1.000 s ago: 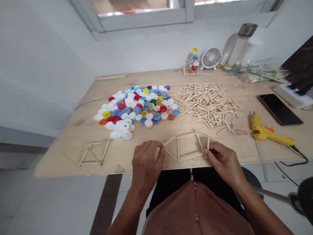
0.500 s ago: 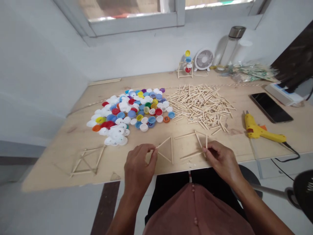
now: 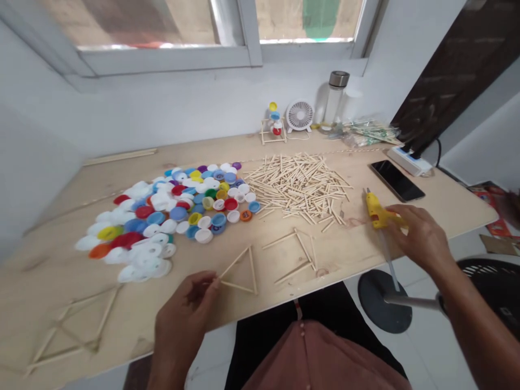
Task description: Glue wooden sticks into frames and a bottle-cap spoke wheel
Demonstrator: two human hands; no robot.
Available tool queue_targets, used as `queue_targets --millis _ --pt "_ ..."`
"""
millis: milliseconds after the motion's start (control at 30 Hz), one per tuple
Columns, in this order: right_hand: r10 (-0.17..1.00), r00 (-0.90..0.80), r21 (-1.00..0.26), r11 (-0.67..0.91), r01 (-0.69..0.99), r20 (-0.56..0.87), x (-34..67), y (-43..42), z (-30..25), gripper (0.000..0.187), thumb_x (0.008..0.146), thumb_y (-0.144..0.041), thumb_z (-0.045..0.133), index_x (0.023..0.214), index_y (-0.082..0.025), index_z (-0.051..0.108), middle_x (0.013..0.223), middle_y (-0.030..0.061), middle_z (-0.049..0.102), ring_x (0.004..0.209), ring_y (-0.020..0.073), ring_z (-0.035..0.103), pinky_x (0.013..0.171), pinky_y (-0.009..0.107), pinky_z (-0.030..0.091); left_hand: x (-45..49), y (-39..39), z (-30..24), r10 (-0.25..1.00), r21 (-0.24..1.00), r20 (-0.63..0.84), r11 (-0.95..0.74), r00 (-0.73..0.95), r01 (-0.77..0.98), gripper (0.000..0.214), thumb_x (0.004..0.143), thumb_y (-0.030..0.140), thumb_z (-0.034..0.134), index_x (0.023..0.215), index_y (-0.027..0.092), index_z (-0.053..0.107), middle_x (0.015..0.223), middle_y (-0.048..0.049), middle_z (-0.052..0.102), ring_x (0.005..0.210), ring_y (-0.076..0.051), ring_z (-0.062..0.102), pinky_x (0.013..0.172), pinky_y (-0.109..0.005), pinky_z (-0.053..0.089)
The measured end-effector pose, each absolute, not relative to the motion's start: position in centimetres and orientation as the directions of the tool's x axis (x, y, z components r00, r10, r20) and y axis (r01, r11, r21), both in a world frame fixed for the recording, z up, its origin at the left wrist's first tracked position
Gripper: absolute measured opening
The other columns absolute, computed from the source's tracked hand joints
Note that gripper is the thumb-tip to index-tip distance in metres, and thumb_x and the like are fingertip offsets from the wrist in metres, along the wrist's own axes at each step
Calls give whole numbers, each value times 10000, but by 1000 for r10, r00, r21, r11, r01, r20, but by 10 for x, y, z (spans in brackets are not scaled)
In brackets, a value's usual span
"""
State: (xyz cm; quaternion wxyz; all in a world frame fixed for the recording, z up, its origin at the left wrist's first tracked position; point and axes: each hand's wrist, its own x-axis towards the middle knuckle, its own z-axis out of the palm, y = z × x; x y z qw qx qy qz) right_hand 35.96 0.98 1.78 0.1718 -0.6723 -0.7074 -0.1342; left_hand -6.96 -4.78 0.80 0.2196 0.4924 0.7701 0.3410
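My left hand pinches the left corner of a small triangle of wooden sticks lying near the front edge of the plywood table. To the right of the triangle lies an open frame of glued sticks, untouched. My right hand closes around the handle of the yellow glue gun at the right side of the table. A clear glue stick pokes out behind the gun.
A heap of loose wooden sticks and a spread of coloured bottle caps fill the middle. A finished stick frame lies front left. A phone, power strip, small fan, bottle and cap model stand behind.
My right hand left the stick frame and moved right onto the glue gun. My left hand keeps hold of the triangle, separated from the frame. The view swung right.
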Motion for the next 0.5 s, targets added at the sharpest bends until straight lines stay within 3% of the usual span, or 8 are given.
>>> queue_targets --millis 67,200,333,400,500 --pt "946 -117 74 99 992 303 384 20 13 377 800 -280 484 1128 -151 617 1182 146 633 1030 298 595 874 413 464 -69 -47 7 895 772 -52 317 -443 551 274 727 495 610 843 248 639 627 24 686 654 -196 654 612 -278 462" --pt "959 -192 86 177 980 210 406 34 6 462 775 -260 501 1210 -125 580 1244 189 594 1027 297 604 845 384 468 -67 -46 4 891 872 -114 301 -439 386 297 692 450 655 870 215 629 648 9 694 649 -186 676 631 -267 489" --pt "975 -213 118 204 972 65 422 48 0 458 751 -313 512 1172 -143 575 1221 199 588 1010 286 610 843 376 472 -63 -44 2 893 933 -165 279 -419 226 314 663 398 688 885 185 623 744 -7 673 640 -169 679 559 -236 492" --pt "975 -217 148 208 967 47 428 50 -2 431 733 -329 508 1129 -168 566 1171 188 602 945 276 627 763 366 495 -62 -44 2 891 948 -180 270 -417 170 305 670 375 687 896 182 618 766 -2 650 640 -157 674 532 -219 481" --pt "965 -228 193 201 960 128 433 41 1 416 753 -372 461 1138 -222 507 1171 146 594 787 239 650 613 343 507 -60 -45 1 896 958 -185 256 -404 130 287 687 353 680 906 180 612 773 3 628 623 -141 659 525 -214 480"
